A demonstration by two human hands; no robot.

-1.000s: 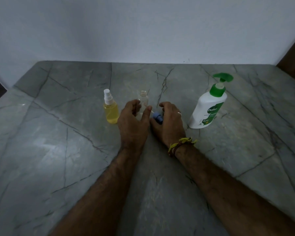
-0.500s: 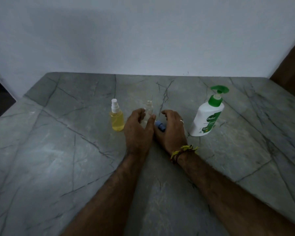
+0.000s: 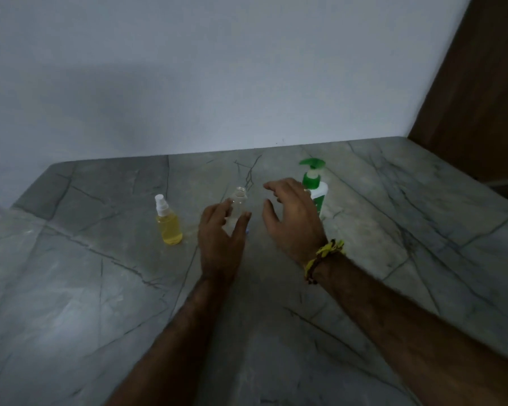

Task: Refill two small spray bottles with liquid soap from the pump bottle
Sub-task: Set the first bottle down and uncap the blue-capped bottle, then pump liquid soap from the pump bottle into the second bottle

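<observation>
A: The left hand (image 3: 221,241) is cupping the uncapped clear bottle (image 3: 238,207), thumb and fingers curling round its lower half as it is standing on the marble counter (image 3: 71,303). The right hand (image 3: 294,218) is hovering with its fingers spread, holding nothing, right in front of the pump bottle (image 3: 316,187).

B: Where is the risk sitting?

A: That empty bottle is looking light and narrow-mouthed; a clumsy grab at the pump could be knocking it over, or soap could be running down the outside. The filled yellow spray bottle (image 3: 168,222) is standing apart on the left.

B: Anything you are missing?

A: The hand is covering most of the pump bottle's body, and only a sliver of something blue (image 3: 247,230) is peeking past the left thumb.
</observation>
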